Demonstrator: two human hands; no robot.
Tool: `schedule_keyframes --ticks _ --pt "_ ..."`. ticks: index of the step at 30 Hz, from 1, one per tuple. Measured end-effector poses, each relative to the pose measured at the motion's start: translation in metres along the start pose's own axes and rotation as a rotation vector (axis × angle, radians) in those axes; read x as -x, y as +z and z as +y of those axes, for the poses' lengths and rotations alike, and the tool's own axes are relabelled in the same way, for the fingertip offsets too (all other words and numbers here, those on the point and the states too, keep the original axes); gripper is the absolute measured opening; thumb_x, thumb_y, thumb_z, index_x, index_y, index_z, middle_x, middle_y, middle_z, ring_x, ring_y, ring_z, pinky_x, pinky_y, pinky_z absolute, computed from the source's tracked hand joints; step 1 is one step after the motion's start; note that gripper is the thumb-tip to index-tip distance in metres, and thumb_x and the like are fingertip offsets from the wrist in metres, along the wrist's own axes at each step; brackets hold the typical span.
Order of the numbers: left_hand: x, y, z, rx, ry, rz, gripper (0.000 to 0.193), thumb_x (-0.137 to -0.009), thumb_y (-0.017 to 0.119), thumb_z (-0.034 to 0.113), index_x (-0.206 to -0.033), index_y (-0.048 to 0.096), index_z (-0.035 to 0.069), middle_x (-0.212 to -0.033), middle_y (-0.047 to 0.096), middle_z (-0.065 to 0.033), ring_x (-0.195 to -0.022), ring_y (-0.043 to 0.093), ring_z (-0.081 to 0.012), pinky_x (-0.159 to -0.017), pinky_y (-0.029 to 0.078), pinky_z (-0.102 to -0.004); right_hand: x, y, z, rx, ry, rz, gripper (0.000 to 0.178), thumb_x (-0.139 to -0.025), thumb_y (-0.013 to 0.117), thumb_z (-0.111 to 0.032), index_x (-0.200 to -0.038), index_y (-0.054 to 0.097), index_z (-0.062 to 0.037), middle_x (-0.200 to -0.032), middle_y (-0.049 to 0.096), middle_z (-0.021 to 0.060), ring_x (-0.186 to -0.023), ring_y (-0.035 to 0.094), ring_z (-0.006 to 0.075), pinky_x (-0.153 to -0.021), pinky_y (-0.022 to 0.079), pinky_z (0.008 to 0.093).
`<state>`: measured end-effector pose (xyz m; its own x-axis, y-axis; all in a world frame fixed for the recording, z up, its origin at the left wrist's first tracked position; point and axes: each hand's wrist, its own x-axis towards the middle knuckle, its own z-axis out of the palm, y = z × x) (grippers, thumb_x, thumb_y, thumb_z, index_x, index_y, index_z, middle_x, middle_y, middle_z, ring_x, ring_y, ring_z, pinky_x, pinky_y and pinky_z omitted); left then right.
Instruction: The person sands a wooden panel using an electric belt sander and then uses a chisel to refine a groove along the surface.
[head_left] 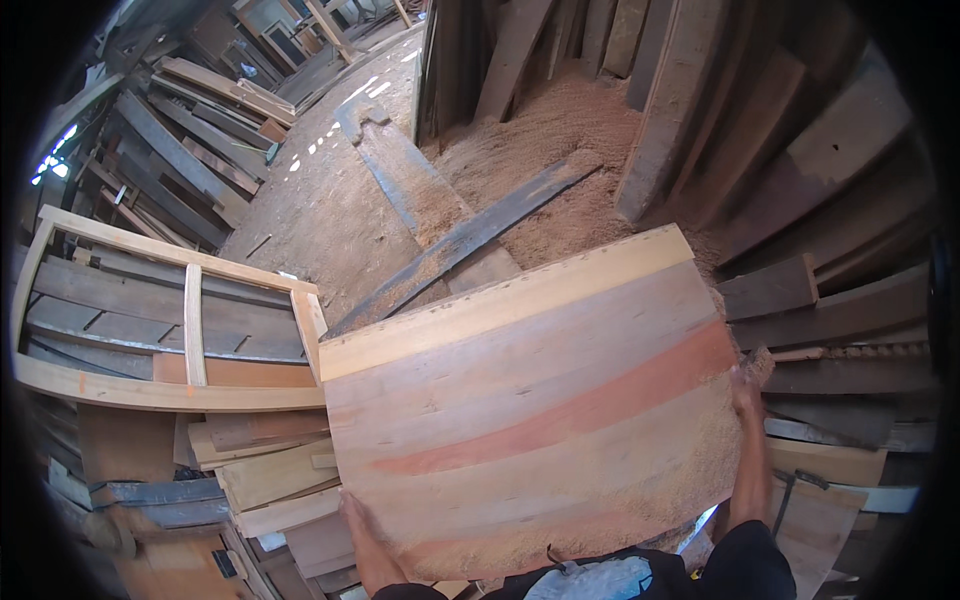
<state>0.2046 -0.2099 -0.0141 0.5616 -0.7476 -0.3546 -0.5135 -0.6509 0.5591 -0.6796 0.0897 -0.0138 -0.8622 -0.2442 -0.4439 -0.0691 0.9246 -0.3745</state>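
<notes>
Left hand point(362, 535) and right hand point(747, 400) grip the wooden panel point(530, 400) between their blurred, half-hidden fingers; how spread, I can't tell

Counted two bare hands, one left hand point(354, 515) and one right hand point(746, 392), on one broad wooden panel point(530, 400); one pale frame point(170, 395) was at left, with one inner crossbar point(194, 330). Far side held at least two planks lying crossed: one dark plank point(480, 230) and, under it, one dusty board point(425, 190). Stacked boards point(190, 150) at far left, leaning boards point(675, 90) at far right and piled boards point(275, 480) at near left each numbered more than five, but overlapped too much for an exact tally.
</notes>
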Motion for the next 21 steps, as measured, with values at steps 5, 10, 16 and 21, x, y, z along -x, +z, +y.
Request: schedule_keyframes --ticks 5,10,16,21 --pt "0.007 -0.004 0.011 -0.037 0.011 0.014 0.070 -0.104 0.035 0.059 -0.101 0.070 -0.002 -0.088 0.068 -0.0154 -0.086 0.061 -0.0322 -0.079 0.047 -0.0453 0.025 -0.008 0.034 0.061 0.044 0.090 0.061 -0.101 0.051 -0.053 -0.117 0.069 0.0028 -0.116 0.068 0.0286 -0.113 0.065 0.0421 -0.097 0.048 0.0453" --pt "0.004 -0.004 0.031 -0.206 0.027 0.084 0.074 -0.104 0.032 0.061 -0.105 0.072 -0.002 -0.094 0.073 -0.0196 -0.094 0.066 -0.0383 -0.086 0.048 -0.0486 0.025 -0.005 0.085 -0.043 -0.014 0.161 0.063 -0.102 0.051 -0.053 -0.105 0.068 0.0075 -0.104 0.069 0.0288 -0.094 0.068 0.0388 -0.086 0.049 0.0467" --pt "-0.033 0.043 0.096 -0.326 0.204 -0.077 0.077 -0.102 0.032 0.063 -0.119 0.071 -0.001 -0.116 0.069 -0.0285 -0.120 0.061 -0.0463 -0.101 0.045 -0.0504 0.027 0.004 0.182 -0.121 -0.008 0.295 0.069 -0.102 0.052 -0.054 -0.107 0.066 0.0126 -0.103 0.070 0.0295 -0.096 0.068 0.0379 -0.086 0.049 0.0462" --pt "-0.076 0.043 0.158 -0.506 0.253 -0.232 0.073 -0.100 0.040 0.058 -0.130 0.064 -0.004 -0.127 0.063 -0.0342 -0.124 0.058 -0.0486 -0.105 0.045 -0.0502 0.066 0.020 0.207 -0.351 0.132 0.057 0.072 -0.103 0.048 -0.057 -0.121 0.064 0.0113 -0.115 0.071 0.0270 -0.106 0.067 0.0378 -0.091 0.049 0.0452"
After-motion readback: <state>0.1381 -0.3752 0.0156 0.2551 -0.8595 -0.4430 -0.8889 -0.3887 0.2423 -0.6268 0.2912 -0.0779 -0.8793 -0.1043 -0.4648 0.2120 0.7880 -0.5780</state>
